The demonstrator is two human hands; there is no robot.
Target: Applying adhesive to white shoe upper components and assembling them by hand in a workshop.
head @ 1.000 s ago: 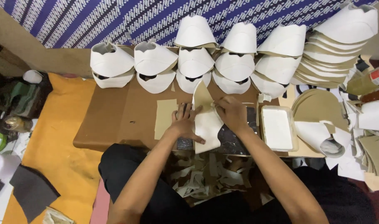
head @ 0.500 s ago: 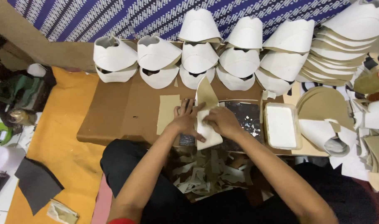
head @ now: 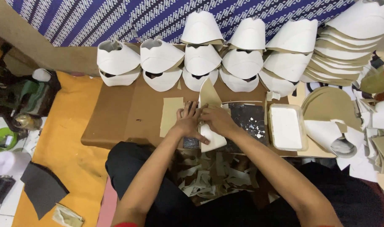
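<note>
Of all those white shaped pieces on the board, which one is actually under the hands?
The single white piece at the board's near edge: left hand and right hand both press on it. All the other white shaped pieces sit stacked along the far edge, untouched.

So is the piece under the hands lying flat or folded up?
Partly folded: the white piece lies flat on the board, while its tan flap stands up behind the left hand and right hand.

Glue tray (head: 288, 127) right of slab (head: 246, 122), shells (head: 200, 63) behind.
</note>
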